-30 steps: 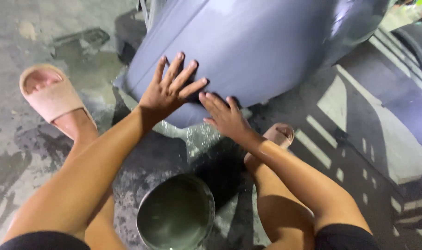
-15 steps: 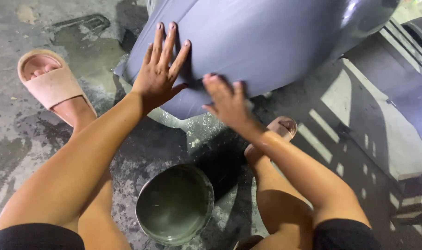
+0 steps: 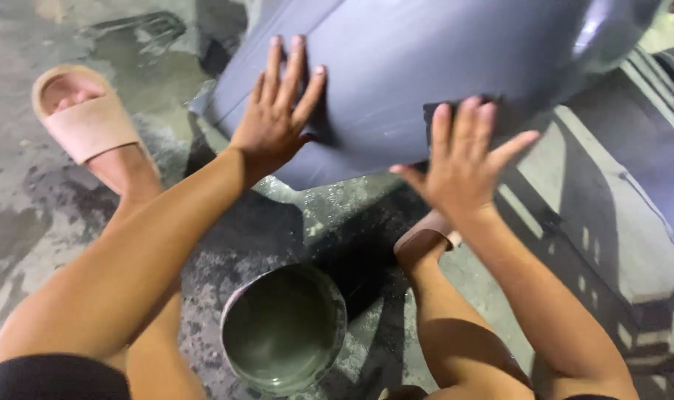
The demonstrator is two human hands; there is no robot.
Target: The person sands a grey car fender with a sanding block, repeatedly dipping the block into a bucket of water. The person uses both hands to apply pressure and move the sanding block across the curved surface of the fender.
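Both hands have slid up and rightward across the panel since the earlier frames, and the view has drawn closer, so the bucket now sits lower in the picture. Nearest, between the person's bare knees, stands a round bucket (image 3: 283,330) of murky grey-green water on the wet concrete floor (image 3: 26,222), with a tan slide sandal (image 3: 85,122) on the foot at the left and another sandal (image 3: 424,238) partly hidden under the right forearm. Above that, the left hand (image 3: 277,122) lies flat and spread on the grey car body panel (image 3: 396,67), fingers open, gripping nothing, seemingly steadying. The right hand (image 3: 466,163) is also spread, its fingers pressing a dark flat sheet (image 3: 444,111), probably sanding paper or a pad, against the panel; it is pinned under the fingers rather than clenched. The panel is a broad, curved, matt shell that rests just above the floor; it looks stiff yet fairly light, likely to flex or shift if pushed hard, and its wet skin is probably slippery, so an open palm on the broad face or a hold on the lower edge would serve best. The sheet looks thin and limp and would slip unless pressed flat. Farther off to the right, dark ribbed sheeting (image 3: 633,170) lies on the ground; the floor around is stained and puddled.
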